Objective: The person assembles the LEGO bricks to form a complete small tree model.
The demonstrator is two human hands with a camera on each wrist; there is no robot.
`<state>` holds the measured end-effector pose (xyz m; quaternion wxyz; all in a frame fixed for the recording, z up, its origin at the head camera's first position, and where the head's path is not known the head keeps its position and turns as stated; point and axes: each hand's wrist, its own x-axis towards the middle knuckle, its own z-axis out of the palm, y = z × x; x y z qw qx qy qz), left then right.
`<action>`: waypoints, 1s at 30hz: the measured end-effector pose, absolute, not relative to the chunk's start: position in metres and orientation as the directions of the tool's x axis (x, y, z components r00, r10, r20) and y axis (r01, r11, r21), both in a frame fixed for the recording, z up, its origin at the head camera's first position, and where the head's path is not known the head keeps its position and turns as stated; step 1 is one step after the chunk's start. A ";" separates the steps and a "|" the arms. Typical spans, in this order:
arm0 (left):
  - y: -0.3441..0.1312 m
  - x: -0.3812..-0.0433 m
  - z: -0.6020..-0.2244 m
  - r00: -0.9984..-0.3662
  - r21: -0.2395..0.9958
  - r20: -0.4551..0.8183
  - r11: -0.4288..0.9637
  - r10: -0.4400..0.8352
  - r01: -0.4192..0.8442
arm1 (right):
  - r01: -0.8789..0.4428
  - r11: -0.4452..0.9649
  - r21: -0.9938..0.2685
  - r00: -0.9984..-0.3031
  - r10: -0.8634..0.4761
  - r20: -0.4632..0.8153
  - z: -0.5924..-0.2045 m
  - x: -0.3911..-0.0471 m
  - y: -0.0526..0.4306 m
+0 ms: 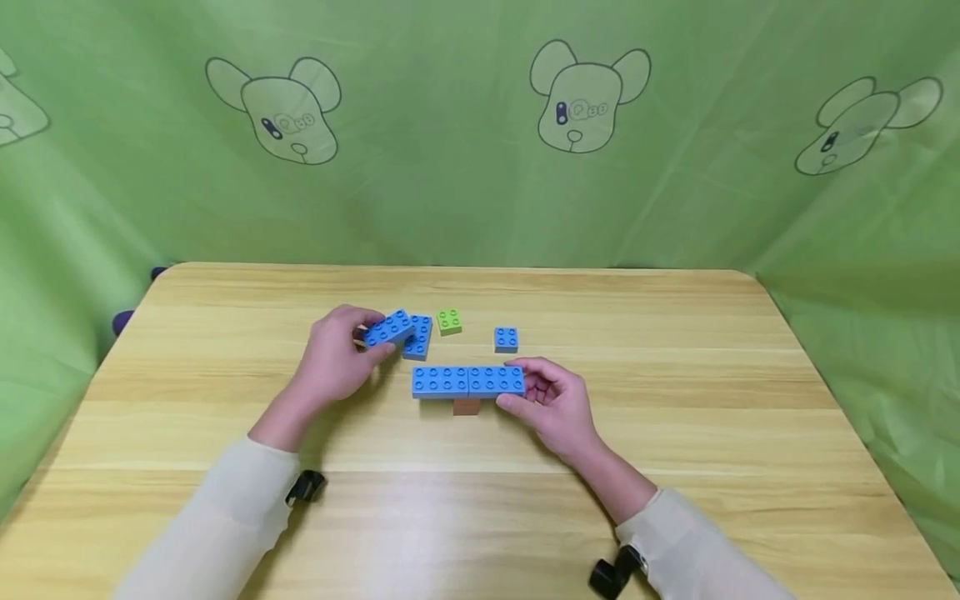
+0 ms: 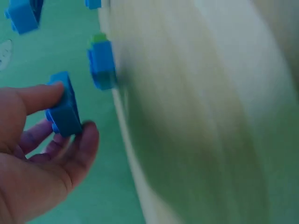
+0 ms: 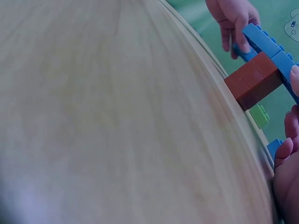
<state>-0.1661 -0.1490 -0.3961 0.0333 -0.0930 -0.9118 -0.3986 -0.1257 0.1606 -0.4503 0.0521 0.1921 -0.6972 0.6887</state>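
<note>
Left fingers (image 2: 88, 141) pinch 1 blue brick (image 1: 387, 327).

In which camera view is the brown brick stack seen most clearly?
The right wrist view: the brown stack appears large there, with its seams visible. The head view shows only a small part under the row of blue bricks; the left wrist view shows none of it.
</note>
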 end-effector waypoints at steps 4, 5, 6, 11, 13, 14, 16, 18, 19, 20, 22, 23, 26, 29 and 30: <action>-0.140 -0.155 -0.387 -0.950 0.751 0.236 0.582 0.204 0.312 | -0.346 -0.023 -0.938 -0.918 -0.195 0.344 -0.452 -0.127 0.161; -0.137 -0.153 -0.385 -0.945 0.758 0.248 0.564 0.213 0.326 | -0.345 -0.021 -0.938 -0.919 -0.196 0.342 -0.452 -0.127 0.161; -0.136 -0.151 -0.383 -0.941 0.765 0.257 0.549 0.219 0.337 | -0.344 -0.020 -0.939 -0.919 -0.196 0.341 -0.452 -0.127 0.161; -0.127 -0.140 -0.375 -0.944 0.816 0.237 0.481 0.228 0.321 | -0.341 -0.019 -0.940 -0.921 -0.194 0.338 -0.452 -0.127 0.161; -0.124 -0.136 -0.374 -0.936 0.822 0.248 0.457 0.249 0.339 | -0.346 -0.021 -0.938 -0.919 -0.192 0.343 -0.453 -0.127 0.161; -0.122 -0.135 -0.374 -0.929 0.820 0.258 0.449 0.265 0.355 | -0.347 -0.022 -0.938 -0.919 -0.191 0.344 -0.453 -0.127 0.161; -0.119 -0.133 -0.375 -0.915 0.808 0.272 0.446 0.297 0.385 | -0.348 -0.024 -0.937 -0.919 -0.189 0.346 -0.453 -0.127 0.161; -0.115 -0.131 -0.376 -0.903 0.796 0.275 0.448 0.331 0.407 | -0.348 -0.022 -0.937 -0.919 -0.188 0.346 -0.453 -0.127 0.161; -0.114 -0.131 -0.376 -0.899 0.791 0.270 0.453 0.344 0.411 | -0.347 -0.022 -0.938 -0.920 -0.187 0.345 -0.453 -0.127 0.161; -0.112 -0.130 -0.377 -0.895 0.787 0.268 0.455 0.358 0.418 | -0.346 -0.021 -0.938 -0.920 -0.186 0.344 -0.453 -0.127 0.161; -0.110 -0.129 -0.377 -0.888 0.782 0.258 0.457 0.381 0.423 | -0.345 -0.018 -0.938 -0.921 -0.183 0.343 -0.452 -0.127 0.161; -0.109 -0.129 -0.378 -0.885 0.781 0.254 0.457 0.391 0.426 | -0.345 -0.015 -0.938 -0.922 -0.182 0.342 -0.452 -0.127 0.161; -0.106 -0.129 -0.378 -0.879 0.777 0.243 0.461 0.410 0.430 | -0.348 -0.007 -0.938 -0.922 -0.181 0.343 -0.452 -0.127 0.160; -0.104 -0.129 -0.378 -0.877 0.769 0.225 0.475 0.424 0.427 | -0.349 -0.004 -0.937 -0.922 -0.180 0.344 -0.452 -0.127 0.160; -0.104 -0.129 -0.378 -0.877 0.767 0.218 0.480 0.428 0.426 | -0.349 -0.003 -0.937 -0.922 -0.180 0.344 -0.452 -0.127 0.160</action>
